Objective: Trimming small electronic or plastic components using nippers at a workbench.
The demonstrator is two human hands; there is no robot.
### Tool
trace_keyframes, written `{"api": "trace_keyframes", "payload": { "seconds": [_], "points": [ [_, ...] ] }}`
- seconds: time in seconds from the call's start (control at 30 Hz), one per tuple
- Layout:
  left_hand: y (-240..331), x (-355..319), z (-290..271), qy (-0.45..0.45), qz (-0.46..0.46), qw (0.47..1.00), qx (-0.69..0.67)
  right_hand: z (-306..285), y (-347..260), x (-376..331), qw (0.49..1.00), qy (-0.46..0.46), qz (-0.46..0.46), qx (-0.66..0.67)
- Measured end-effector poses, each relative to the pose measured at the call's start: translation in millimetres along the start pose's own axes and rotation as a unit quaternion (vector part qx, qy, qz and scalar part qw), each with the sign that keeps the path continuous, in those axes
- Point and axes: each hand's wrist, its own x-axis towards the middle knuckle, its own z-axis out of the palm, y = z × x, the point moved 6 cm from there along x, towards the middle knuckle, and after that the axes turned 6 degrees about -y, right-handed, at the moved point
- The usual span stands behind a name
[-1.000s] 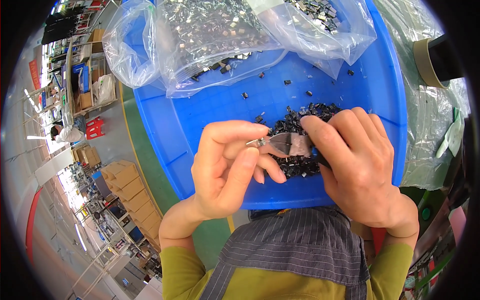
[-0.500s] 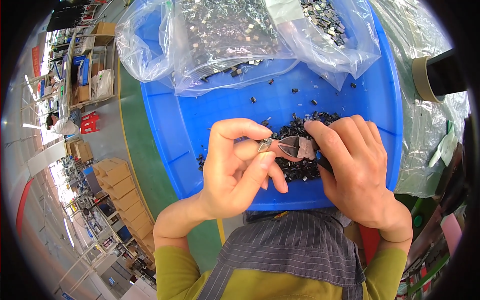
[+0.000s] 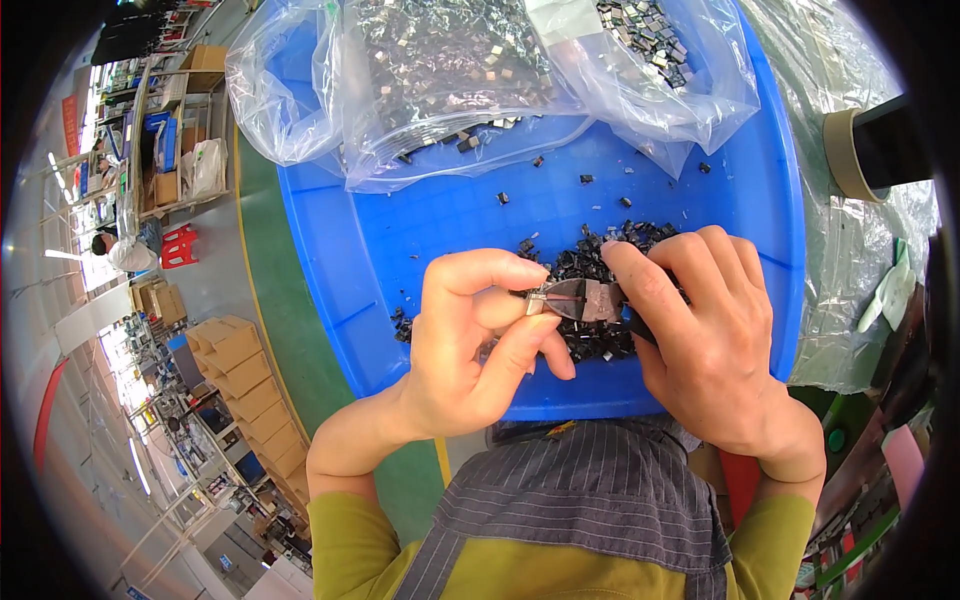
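Between thumb and fingertips, my left hand pinches a small metal connector piece. My right hand is wrapped round a pair of cutting pliers, whose dark handle is mostly hidden in the palm. The pliers' jaws reach left and meet the connector piece at my left fingertips. Below both hands a heap of small black pieces lies in a blue plastic tray.
Clear plastic bags full of small metal-and-black parts fill the tray's far side. To the right stands a tape roll on plastic sheeting. Cardboard boxes are stacked on the left, with a person beyond near a red stool.
The pliers' jaws have moved left and closed in on the connector piece. That piece has turned slightly in my left fingertips.
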Motion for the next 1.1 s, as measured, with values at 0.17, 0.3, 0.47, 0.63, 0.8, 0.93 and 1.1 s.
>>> {"api": "trace_keyframes", "payload": {
  "seconds": [0.17,0.3,0.47,0.63,0.8,0.93,1.1],
  "points": [
    [0.6,0.0,1.7,-0.004,0.008,1.000,0.010,-2.3,-1.2,-0.8,1.000,0.022,-0.006,-0.020],
    [-1.7,-1.7,1.1,-0.004,-0.001,1.000,0.000,-1.2,-1.0,-1.3,1.000,-0.025,-0.002,0.008],
    [-1.7,-0.3,2.3,-0.012,0.008,1.000,-0.007,-1.1,-1.3,-0.2,1.000,-0.029,-0.001,0.003],
    [-0.5,1.1,2.9,-0.012,0.009,1.000,-0.007,3.5,-1.1,-0.1,1.000,-0.023,-0.002,-0.005],
    [0.3,1.2,4.3,-0.001,0.006,1.000,-0.003,6.2,-1.3,-1.8,0.999,-0.013,0.002,-0.034],
    [3.2,-0.3,3.5,0.004,-0.010,0.999,-0.033,5.1,-1.8,-2.1,0.999,-0.031,0.005,0.016],
    [2.7,1.6,1.6,0.027,-0.036,0.993,-0.108,5.0,1.3,-3.2,0.991,-0.059,0.027,0.116]
  ]
}}
